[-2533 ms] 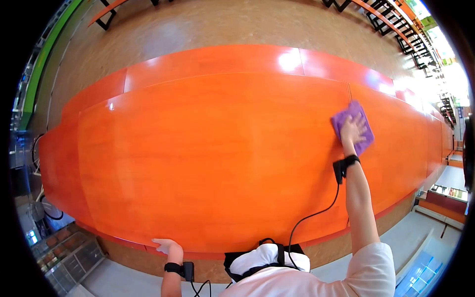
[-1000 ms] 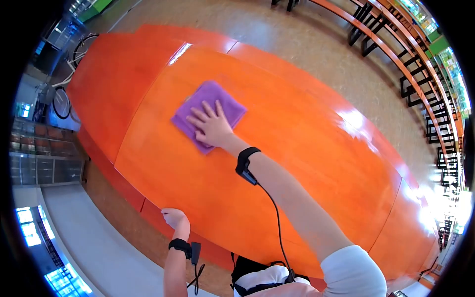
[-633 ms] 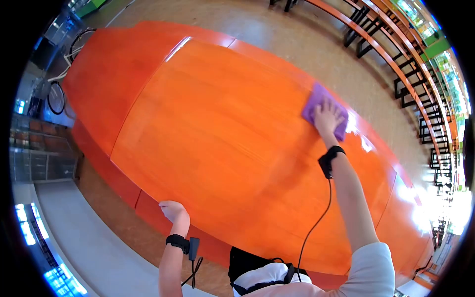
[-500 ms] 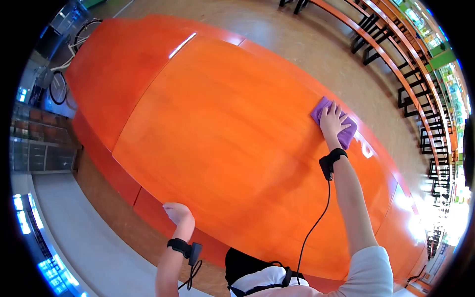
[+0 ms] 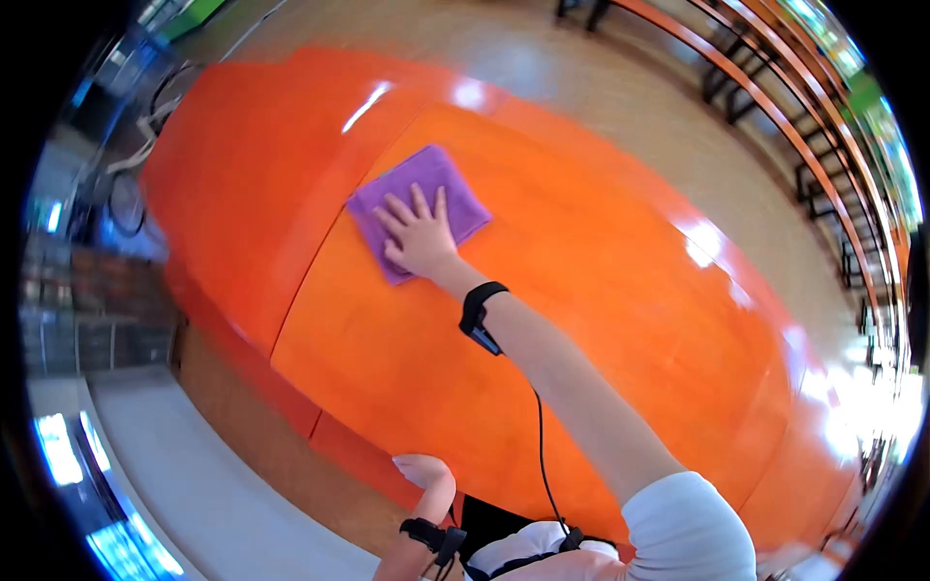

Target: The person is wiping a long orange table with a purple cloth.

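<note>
Purple cloth, square and soft-looking, lies flat on a glossy orange table, left of centre and towards the far side. Its edges are a little rumpled, and one corner points away from the person. The left corner reaches the seam where two sections of the tabletop meet. Most of the cloth is visible, and only its near middle is covered.

The person's right hand rests palm down on the cloth with the fingers straight and fanned apart. The fingertips point to the far left. The bare right arm stretches out from the lower right, nearly straight, across the near half of the table. A black band wraps the wrist, and a thin black cable trails from it back towards the body. A white sleeve covers the shoulder at the bottom edge of the view.

The left hand sits at the near rim of the table, well apart from the cloth. It is blurred. The fingers look curled, but it cannot be told whether they grip the rim. A second black band circles that wrist.

Beyond the table are a brown floor and rows of orange benches at the far right. Window light glares off the tabletop.
</note>
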